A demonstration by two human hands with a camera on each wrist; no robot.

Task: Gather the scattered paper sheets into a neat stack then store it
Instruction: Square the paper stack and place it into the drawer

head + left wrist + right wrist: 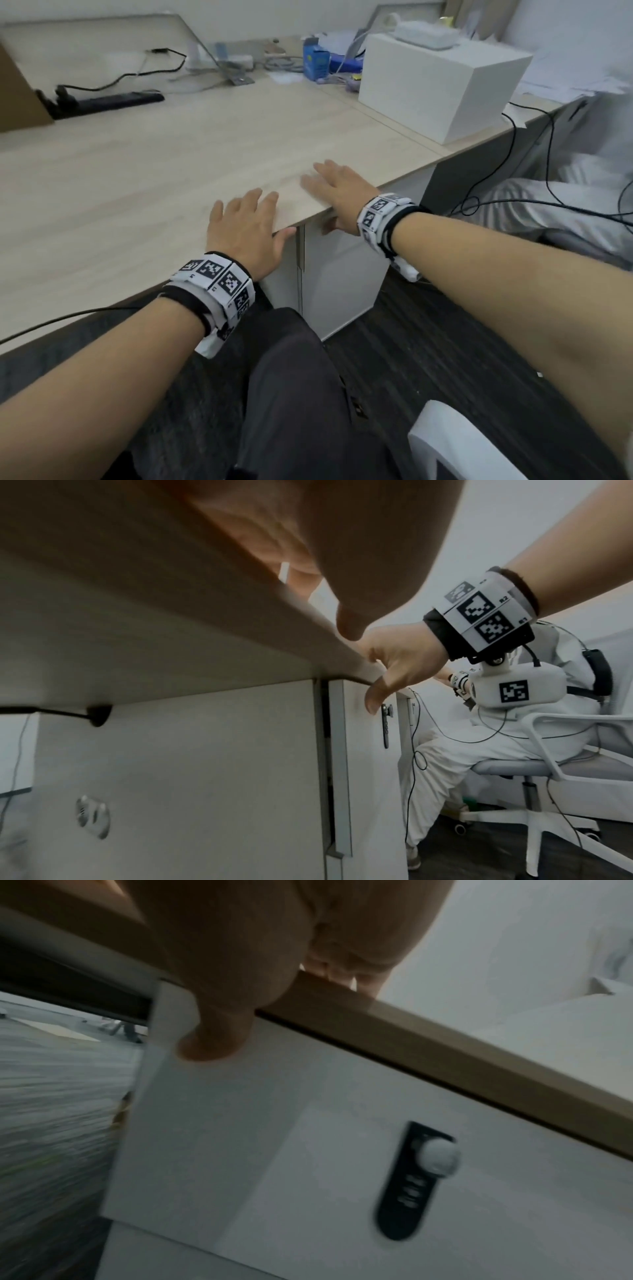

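My left hand (246, 222) and right hand (339, 192) lie side by side on the front edge of the light wooden desk (171, 178). Their fingers are straight on the top and hold nothing. Each thumb hangs below the edge, in front of the white cabinet (339, 274). The left wrist view shows my left hand (308, 561) close up and my right hand (404, 658) against the desk edge. In the right wrist view, the thumb of my right hand (274, 961) touches the cabinet door (274, 1150). No sheets show near my hands. Loose papers (565, 78) lie at the far right.
A white box (442, 85), a blue carton (315, 61) and a black power strip (113, 101) stand along the back of the desk. The cabinet door carries a black combination lock (411, 1180). A person in white (479, 737) sits to the right. Part of a white chair (452, 445) is beside my leg.
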